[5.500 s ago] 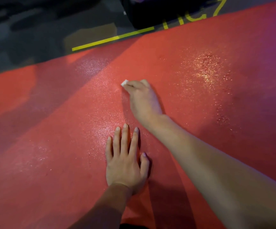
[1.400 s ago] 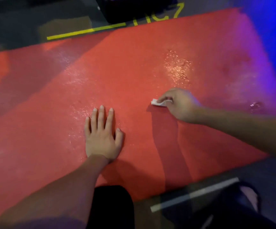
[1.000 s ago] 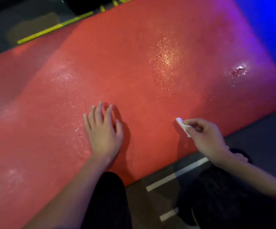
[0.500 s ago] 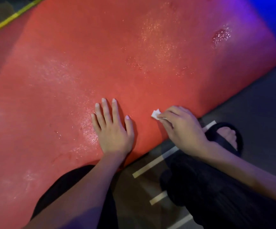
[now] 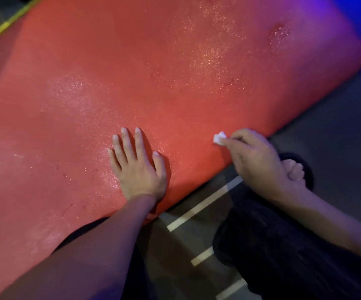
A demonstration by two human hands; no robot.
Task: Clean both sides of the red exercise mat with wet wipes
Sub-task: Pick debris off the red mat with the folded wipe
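Red exercise mat [image 5: 132,79] flat on dark floor [image 5: 337,131], fills most of view, near edge runs diagonally past knees; surface glistens wet in patches. Wet wipe [image 5: 219,138] — small crumpled wad, pinched at fingertips of right hand [image 5: 255,161], right at near edge. Left hand [image 5: 137,167] flat on mat, fingers straight, pressing down. Risks: wad so small fingers rub mat instead; stroke slips off edge onto floor, picks up dirt; wet surface — bracing palm may slide.
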